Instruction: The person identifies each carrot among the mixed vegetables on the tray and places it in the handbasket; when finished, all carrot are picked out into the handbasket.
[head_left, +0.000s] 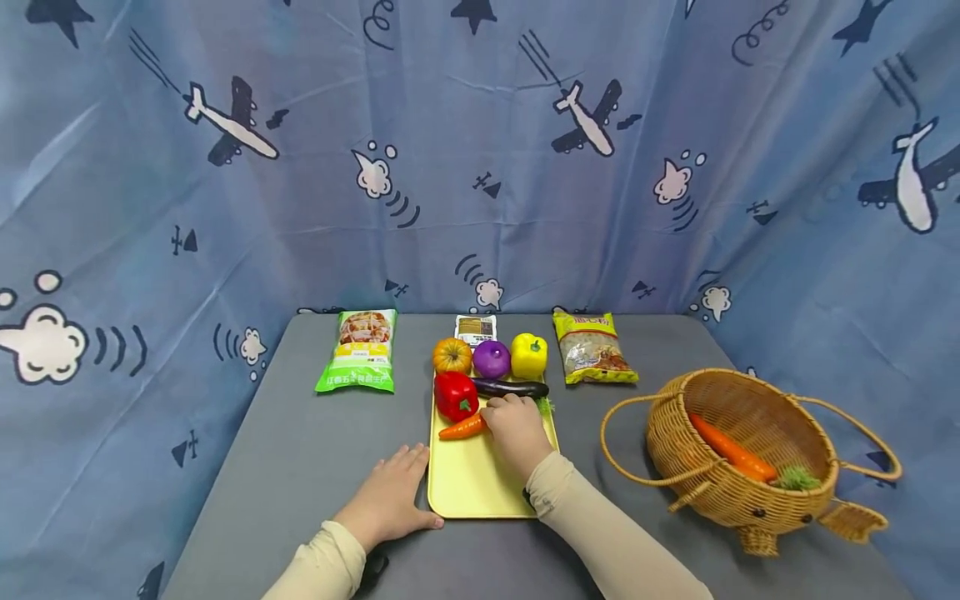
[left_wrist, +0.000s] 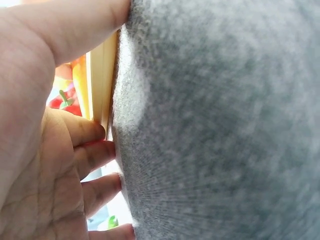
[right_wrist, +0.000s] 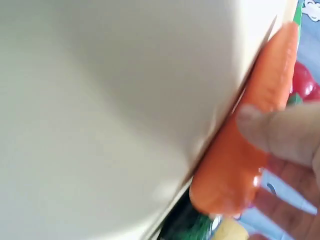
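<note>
My right hand (head_left: pixel 517 433) pinches an orange carrot (head_left: pixel 461 429) low over the yellow tray (head_left: pixel 472 483). In the right wrist view the thumb lies on the near side of the carrot (right_wrist: pixel 240 155) and the fingers on its far side. Beyond the carrot, on the tray, are a red bell pepper (head_left: pixel 456 397) and a dark eggplant (head_left: pixel 506 388). A pumpkin (head_left: pixel 452 356), a purple onion-like vegetable (head_left: pixel 492 360) and a yellow bell pepper (head_left: pixel 528 356) line its far end. My left hand (head_left: pixel 393 496) rests on the table with straight fingers, touching the tray's left edge.
A wicker basket (head_left: pixel 667 433) with looped handles stands at the right, another carrot (head_left: pixel 731 450) inside. Packaged food bags stand at the back: a green one (head_left: pixel 362 354) left, a yellow one (head_left: pixel 596 350) right. A small packet (head_left: pixel 476 328) lies behind the tray.
</note>
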